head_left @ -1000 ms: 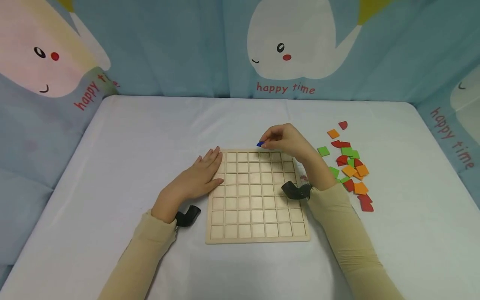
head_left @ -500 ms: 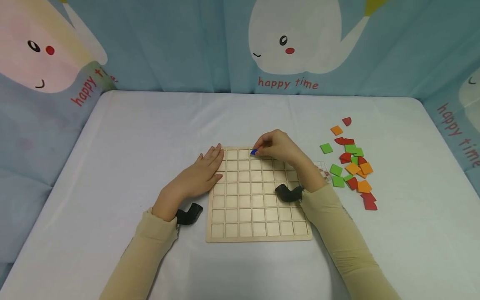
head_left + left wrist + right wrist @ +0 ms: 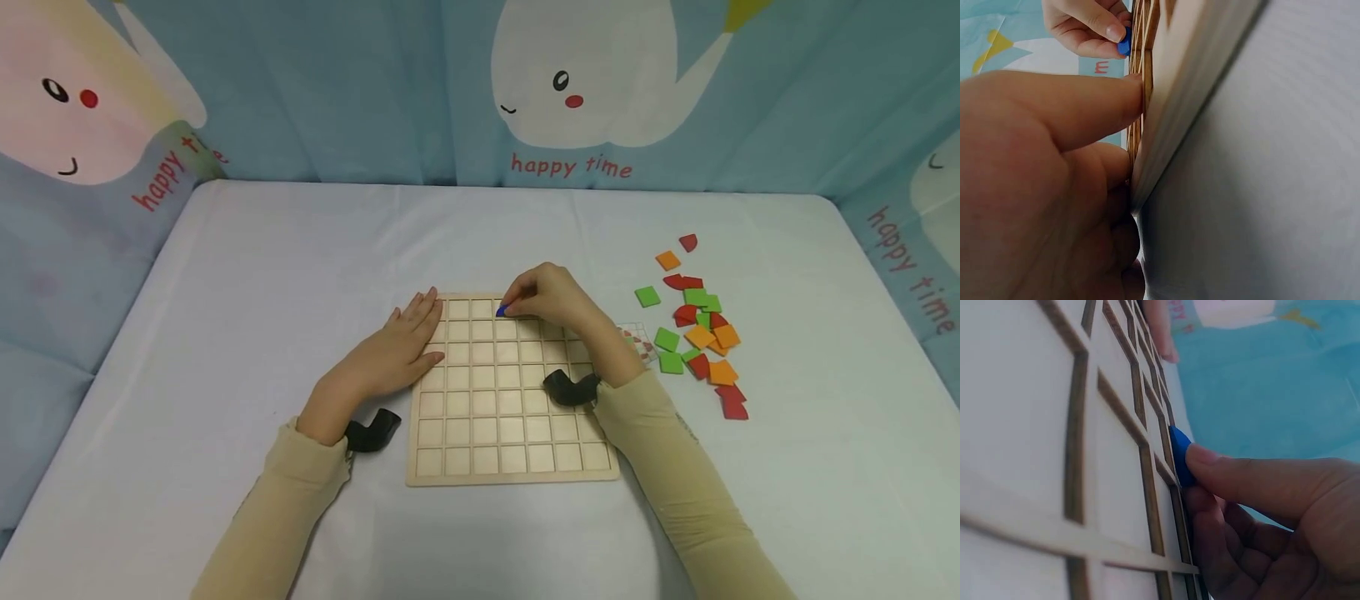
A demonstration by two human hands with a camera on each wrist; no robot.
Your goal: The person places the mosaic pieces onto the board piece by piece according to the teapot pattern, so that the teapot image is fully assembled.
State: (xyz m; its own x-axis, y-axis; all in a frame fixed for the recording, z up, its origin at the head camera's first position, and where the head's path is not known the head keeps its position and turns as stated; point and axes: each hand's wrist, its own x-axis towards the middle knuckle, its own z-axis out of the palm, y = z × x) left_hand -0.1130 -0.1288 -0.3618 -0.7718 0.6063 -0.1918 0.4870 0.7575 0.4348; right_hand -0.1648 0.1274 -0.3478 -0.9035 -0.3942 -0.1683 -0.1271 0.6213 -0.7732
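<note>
A wooden grid board (image 3: 477, 481) with square recesses lies on the white table. My right hand (image 3: 551, 296) pinches a small blue tile (image 3: 501, 311) between thumb and fingers at the board's far row, around the middle. In the right wrist view the blue tile (image 3: 1180, 455) has a curved edge and stands tilted at a cell of the grid, the thumb on its face. My left hand (image 3: 401, 348) rests with straight fingers along the board's left edge, its thumb over the rim. The left wrist view shows the left thumb (image 3: 1100, 106) on the frame.
To the right lie scattered green tiles (image 3: 647, 297), orange tiles (image 3: 722, 372) and red tiles (image 3: 733, 407), some overlapping. A printed pattern card (image 3: 637, 340) is partly hidden beneath my right forearm. Black wrist cameras stick out from both cuffs. A blue curtain (image 3: 375, 92) hangs behind the table.
My right hand has moved left and slightly toward me with the blue tile, from beyond the board's far edge onto its far row. The left hand has stayed on the left edge.
</note>
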